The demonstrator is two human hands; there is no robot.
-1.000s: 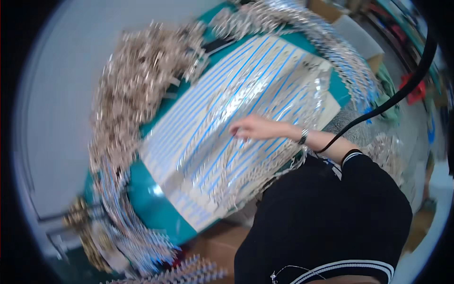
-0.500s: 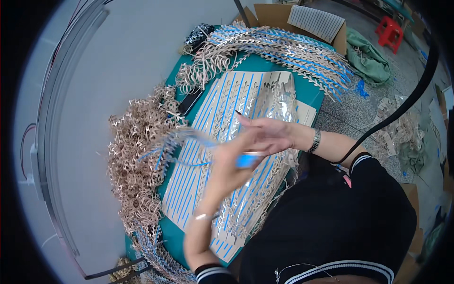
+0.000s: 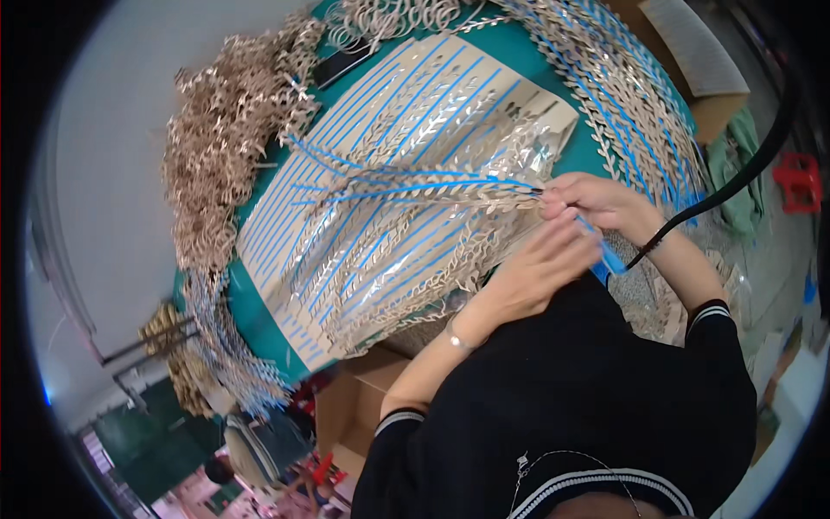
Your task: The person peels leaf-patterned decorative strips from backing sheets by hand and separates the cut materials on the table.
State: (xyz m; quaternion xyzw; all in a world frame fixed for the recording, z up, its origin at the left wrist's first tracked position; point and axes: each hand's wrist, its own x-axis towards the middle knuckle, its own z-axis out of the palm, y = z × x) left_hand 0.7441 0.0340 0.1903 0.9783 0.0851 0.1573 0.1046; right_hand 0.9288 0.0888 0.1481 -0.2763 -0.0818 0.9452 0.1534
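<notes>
My right hand (image 3: 592, 199) pinches the gathered ends of a bunch of leaf-shaped strips (image 3: 441, 183), beige with blue lines. The strips stretch leftward over the table, their far ends fanned out. Just below, my left hand (image 3: 549, 264) has its fingers stretched out and slightly blurred, beside the bunch's end. Its thumb is hidden. Blue strip ends (image 3: 612, 258) stick out past my left fingertips. Under the bunch lie pale sheets (image 3: 285, 251) with blue lines and cut leaf shapes, partly covered by shiny clear film (image 3: 389, 277).
A tangled beige heap of cut strips (image 3: 229, 138) lines the table's left side. More leaf strips (image 3: 618, 95) hang over the right edge of the green table (image 3: 251, 303). Cardboard boxes (image 3: 354, 394) stand below. A black cable (image 3: 735, 190) runs near my right arm. A red stool (image 3: 797, 182) stands at right.
Both hands have moved rightward and nearer my body, drawing the strips out across the sheets. My right hand now grips their ends. The view has turned and shifted.
</notes>
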